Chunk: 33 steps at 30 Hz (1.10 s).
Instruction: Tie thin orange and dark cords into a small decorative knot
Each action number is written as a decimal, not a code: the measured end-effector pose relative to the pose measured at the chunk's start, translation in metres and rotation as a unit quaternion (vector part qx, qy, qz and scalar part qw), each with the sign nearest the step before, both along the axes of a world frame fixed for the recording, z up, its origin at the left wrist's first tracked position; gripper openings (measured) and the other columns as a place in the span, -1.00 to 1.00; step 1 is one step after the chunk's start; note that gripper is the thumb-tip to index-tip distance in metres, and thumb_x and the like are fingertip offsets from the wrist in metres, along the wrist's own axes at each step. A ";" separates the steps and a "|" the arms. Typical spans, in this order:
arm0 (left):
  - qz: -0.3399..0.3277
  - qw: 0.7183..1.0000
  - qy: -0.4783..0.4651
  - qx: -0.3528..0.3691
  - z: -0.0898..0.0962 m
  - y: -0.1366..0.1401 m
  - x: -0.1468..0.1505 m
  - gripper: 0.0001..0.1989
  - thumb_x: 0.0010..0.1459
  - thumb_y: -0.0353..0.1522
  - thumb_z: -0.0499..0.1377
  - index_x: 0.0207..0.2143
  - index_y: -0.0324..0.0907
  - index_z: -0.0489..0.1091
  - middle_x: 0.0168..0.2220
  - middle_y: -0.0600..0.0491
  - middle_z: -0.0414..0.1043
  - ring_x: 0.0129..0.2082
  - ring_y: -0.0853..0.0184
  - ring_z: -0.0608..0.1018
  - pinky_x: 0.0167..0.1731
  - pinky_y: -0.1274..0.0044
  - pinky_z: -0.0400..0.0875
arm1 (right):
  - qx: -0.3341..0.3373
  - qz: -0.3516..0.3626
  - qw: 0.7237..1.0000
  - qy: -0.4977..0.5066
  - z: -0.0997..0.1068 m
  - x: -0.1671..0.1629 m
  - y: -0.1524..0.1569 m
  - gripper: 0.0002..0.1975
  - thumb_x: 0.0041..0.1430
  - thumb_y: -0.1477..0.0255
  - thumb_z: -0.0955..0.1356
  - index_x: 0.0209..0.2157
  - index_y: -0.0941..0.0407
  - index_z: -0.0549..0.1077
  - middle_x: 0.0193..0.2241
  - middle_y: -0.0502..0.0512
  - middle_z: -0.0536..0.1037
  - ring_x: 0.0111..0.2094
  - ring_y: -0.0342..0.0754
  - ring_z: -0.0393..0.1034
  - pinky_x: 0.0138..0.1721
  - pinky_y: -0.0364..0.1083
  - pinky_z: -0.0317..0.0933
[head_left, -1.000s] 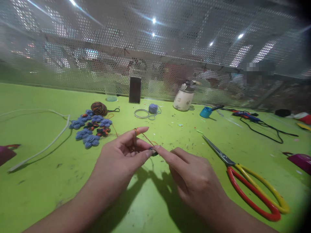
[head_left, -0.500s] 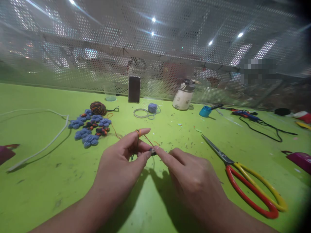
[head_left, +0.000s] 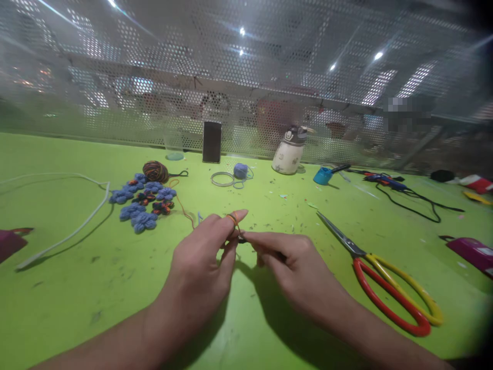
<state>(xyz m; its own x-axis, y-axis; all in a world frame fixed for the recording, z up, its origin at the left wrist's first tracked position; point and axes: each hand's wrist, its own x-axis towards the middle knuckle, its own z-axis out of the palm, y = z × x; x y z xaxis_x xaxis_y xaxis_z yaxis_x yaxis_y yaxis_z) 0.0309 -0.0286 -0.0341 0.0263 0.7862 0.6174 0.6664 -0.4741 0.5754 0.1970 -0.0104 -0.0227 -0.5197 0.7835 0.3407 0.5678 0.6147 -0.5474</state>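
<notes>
1. Both hands have moved since the previous frame: the left hand (head_left: 202, 257) has rolled over, knuckles upward, with its index finger lower, and the right hand (head_left: 300, 259) has turned so its index finger reaches level.
2. Far left, blue and dark flowers (head_left: 143, 219) lie clustered, apparently set aside clear of the hands.
3. Just beyond them rests a striped yarn ball (head_left: 155, 170), probably left there so strand can run off freely.
4. Near the middle, the left hand carries orange yarn (head_left: 232, 218) looped round its index finger, likely for tension. Its thumb and fingers pinch a small dark piece (head_left: 242, 240), mostly hidden between the two hands, seemingly to steady it.
5. Right of that, the right hand's fingers are bunched, index tip at the piece; whether they grip it or a tool, I cannot tell.
6. At the right, scissors (head_left: 375, 275) lie with blades pointing away and handles near, presumably for easy reach.
</notes>
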 end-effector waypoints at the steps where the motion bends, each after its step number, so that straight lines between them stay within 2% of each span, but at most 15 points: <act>1: -0.001 1.000 0.000 -0.001 -0.001 0.000 0.000 -0.65 0.18 -0.50 0.09 0.02 -0.19 0.38 -0.34 0.02 0.51 -0.32 0.32 0.53 -0.23 0.48 0.43 | 0.022 -0.011 1.000 -0.014 -0.001 0.000 0.000 -0.56 0.16 0.69 0.22 -0.03 0.08 0.51 -0.47 0.03 0.53 -0.48 -0.13 0.38 -0.42 -0.17 0.19; 3: -0.005 1.000 -0.011 -0.017 -0.001 0.001 -0.001 -0.65 0.18 -0.50 0.09 0.03 -0.19 0.37 -0.34 0.02 0.51 -0.30 0.32 0.54 -0.20 0.48 0.42 | 0.113 -0.049 0.989 -0.086 -0.003 -0.001 -0.003 -0.55 0.14 0.69 0.21 -0.01 0.12 0.50 -0.49 0.08 0.49 -0.52 -0.09 0.32 -0.49 -0.13 0.10; 6: -0.010 0.998 -0.035 -0.050 0.000 0.002 -0.001 -0.64 0.16 -0.49 0.10 0.02 -0.15 0.37 -0.35 0.05 0.51 -0.31 0.31 0.55 -0.19 0.46 0.43 | 0.248 -0.076 0.951 -0.169 -0.005 -0.004 -0.009 -0.57 0.15 0.66 0.22 0.00 0.18 0.50 -0.52 0.13 0.44 -0.55 -0.06 0.24 -0.54 -0.09 -0.06; 9: -0.017 0.996 -0.053 -0.072 0.001 0.004 0.000 -0.63 0.15 -0.49 0.11 0.02 -0.17 0.38 -0.37 0.05 0.50 -0.30 0.31 0.54 -0.19 0.47 0.42 | 0.293 -0.087 0.930 -0.204 -0.004 -0.007 -0.014 -0.62 0.14 0.65 0.25 -0.04 0.19 0.53 -0.56 0.13 0.38 -0.55 -0.06 0.20 -0.53 -0.08 -0.14; 12: -0.017 0.992 -0.074 -0.103 0.000 0.006 0.001 -0.63 0.14 -0.48 0.11 0.02 -0.19 0.38 -0.36 0.05 0.50 -0.31 0.32 0.53 -0.20 0.46 0.42 | 0.281 -0.098 0.930 -0.216 -0.005 -0.009 -0.014 -0.60 0.11 0.67 0.26 -0.04 0.17 0.53 -0.55 0.12 0.37 -0.55 -0.06 0.20 -0.53 -0.08 -0.18; 17: -0.008 0.978 -0.132 -0.159 0.001 0.009 -0.001 -0.59 0.08 -0.46 0.15 0.03 -0.20 0.40 -0.38 0.06 0.49 -0.36 0.30 0.53 -0.24 0.41 0.41 | 0.190 -0.099 0.958 -0.192 -0.008 -0.009 -0.008 -0.49 0.08 0.69 0.24 0.05 0.10 0.45 -0.48 0.11 0.43 -0.55 -0.09 0.22 -0.51 -0.10 -0.14; 19: -0.017 0.965 -0.179 -0.194 0.002 0.012 -0.001 -0.57 0.05 -0.45 0.18 0.03 -0.21 0.40 -0.38 0.06 0.48 -0.35 0.30 0.53 -0.26 0.41 0.41 | 0.159 -0.095 0.967 -0.177 -0.009 -0.008 -0.006 -0.50 0.10 0.68 0.23 0.05 0.08 0.45 -0.47 0.10 0.44 -0.55 -0.09 0.22 -0.50 -0.11 -0.11; 25: -0.044 0.898 -0.324 -0.293 0.011 0.017 -0.002 -0.55 -0.06 -0.49 0.26 -0.03 -0.30 0.41 -0.43 0.10 0.43 -0.43 0.39 0.46 -0.35 0.52 0.37 | 0.111 -0.080 0.982 -0.128 -0.007 -0.005 -0.004 -0.51 0.14 0.67 0.19 0.05 0.07 0.46 -0.50 0.10 0.45 -0.54 -0.08 0.27 -0.48 -0.11 0.00; 30: -0.051 0.875 -0.369 -0.310 0.015 0.016 -0.003 -0.49 -0.09 -0.53 0.28 -0.01 -0.30 0.39 -0.46 0.13 0.44 -0.43 0.41 0.46 -0.36 0.55 0.33 | 0.064 -0.062 0.992 -0.086 -0.004 -0.003 -0.002 -0.50 0.11 0.70 0.20 0.02 0.08 0.48 -0.48 0.10 0.51 -0.49 -0.09 0.32 -0.43 -0.13 0.13; 33: -0.054 0.866 -0.375 -0.326 0.014 0.016 -0.005 -0.48 -0.09 -0.53 0.29 -0.01 -0.28 0.39 -0.47 0.13 0.47 -0.44 0.41 0.46 -0.40 0.56 0.33 | 0.059 -0.055 0.994 -0.067 -0.002 -0.002 -0.001 -0.50 0.12 0.70 0.21 0.03 0.08 0.48 -0.45 0.10 0.54 -0.47 -0.10 0.34 -0.40 -0.14 0.17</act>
<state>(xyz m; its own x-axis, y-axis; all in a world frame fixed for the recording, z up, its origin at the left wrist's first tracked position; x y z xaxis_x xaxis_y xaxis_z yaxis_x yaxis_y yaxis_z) 0.0260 -0.0127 -0.0201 -0.0955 0.9921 -0.0815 -0.0388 0.0782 0.9962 0.1952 -0.0114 -0.0250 -0.4808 0.7965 0.3666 0.6981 0.6007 -0.3896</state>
